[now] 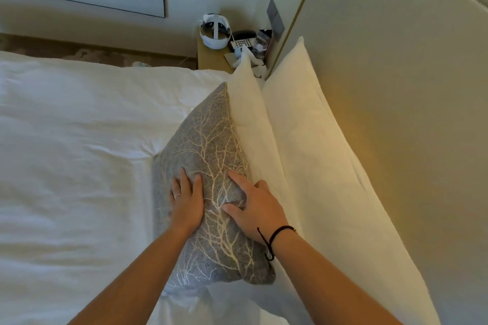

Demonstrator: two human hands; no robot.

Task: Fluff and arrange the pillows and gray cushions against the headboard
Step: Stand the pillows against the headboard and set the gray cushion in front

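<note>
Both hands lay flat with fingers spread on the gray cushion [208, 185], the left hand [187, 200] on its face, the right hand [256, 206] near its top edge, gripping nothing. The cushion leaned against two white pillows [311, 145] propped on the headboard [396, 74]; beyond stood a cluttered nightstand [211, 59].

White-sheeted bed [66, 153] bearing a gray cushion [208, 166] beside two upright white pillows [311, 145].
</note>
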